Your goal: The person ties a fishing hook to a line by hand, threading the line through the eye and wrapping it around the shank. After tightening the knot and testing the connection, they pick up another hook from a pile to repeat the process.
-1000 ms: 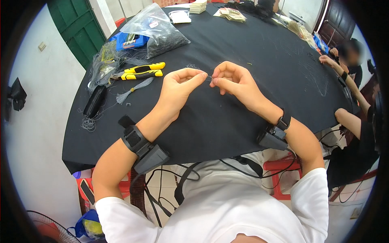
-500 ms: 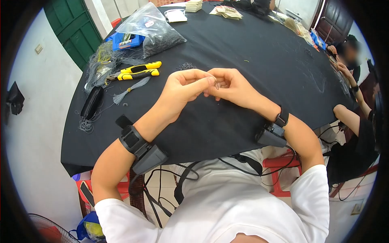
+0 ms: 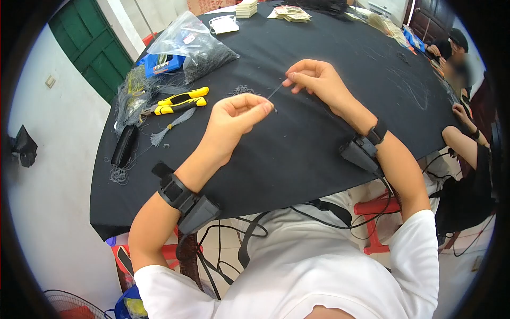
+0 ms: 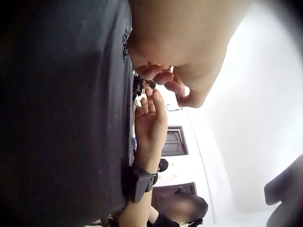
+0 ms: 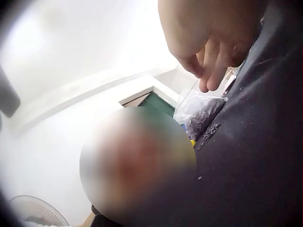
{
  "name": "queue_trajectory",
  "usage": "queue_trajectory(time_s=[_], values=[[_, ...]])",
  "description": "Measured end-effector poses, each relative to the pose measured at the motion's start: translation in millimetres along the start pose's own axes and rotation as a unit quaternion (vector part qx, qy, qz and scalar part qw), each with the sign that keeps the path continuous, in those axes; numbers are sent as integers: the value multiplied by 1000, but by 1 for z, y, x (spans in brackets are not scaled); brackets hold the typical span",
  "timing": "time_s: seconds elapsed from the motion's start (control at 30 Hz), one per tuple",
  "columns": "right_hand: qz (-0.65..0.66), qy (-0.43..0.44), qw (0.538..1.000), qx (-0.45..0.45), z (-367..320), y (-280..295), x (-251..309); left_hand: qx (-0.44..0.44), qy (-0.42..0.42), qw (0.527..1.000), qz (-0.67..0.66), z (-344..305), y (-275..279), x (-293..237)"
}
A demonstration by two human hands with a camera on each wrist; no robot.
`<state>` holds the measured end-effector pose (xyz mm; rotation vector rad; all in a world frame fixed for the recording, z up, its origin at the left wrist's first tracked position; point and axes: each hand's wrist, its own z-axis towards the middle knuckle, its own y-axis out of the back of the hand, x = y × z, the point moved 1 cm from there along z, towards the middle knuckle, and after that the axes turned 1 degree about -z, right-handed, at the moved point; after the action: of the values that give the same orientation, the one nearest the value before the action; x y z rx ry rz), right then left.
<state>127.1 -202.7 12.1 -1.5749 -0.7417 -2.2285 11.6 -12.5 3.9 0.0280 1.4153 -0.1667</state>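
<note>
My left hand [image 3: 229,119] pinches a small fish hook [image 4: 174,108] between thumb and index finger, its curved end poking out past the fingertips. From there a thin grey line [image 3: 275,91] runs up and right to my right hand [image 3: 324,82], whose thumb and fingertips pinch the other end. Both hands are over the black cloth. Just beyond the left hand lies a small pile of dark hooks [image 3: 244,90]. To its left are yellow-and-black pliers [image 3: 183,101] and a tied bundle of grey line pieces [image 3: 172,127].
Further back sits a clear plastic bag [image 3: 204,59] of dark small pieces, beside a blue box [image 3: 164,66]. Tangled line [image 3: 133,90] and a black case [image 3: 125,146] lie at the left edge. Stacked cards [image 3: 289,14] stand at the far side. Other people sit at the right.
The hands were close together half a second ago, with fingertips meeting. Now the right hand has moved up and right, and the line stretches between them. The head view has shifted slightly.
</note>
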Motion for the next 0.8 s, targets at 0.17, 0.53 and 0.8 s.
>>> queue_trajectory(time_s=[0.17,0.53,0.8], values=[[168,-95,979,-64,1,3,-9,81,40,996,3,-6,-14,-5],[217,-58,938,-264,13,45,-19,232,83,969,19,-10,-21,-2],[144,-25,979,-145,6,37,-7,116,26,993,14,-7,-17,-5]])
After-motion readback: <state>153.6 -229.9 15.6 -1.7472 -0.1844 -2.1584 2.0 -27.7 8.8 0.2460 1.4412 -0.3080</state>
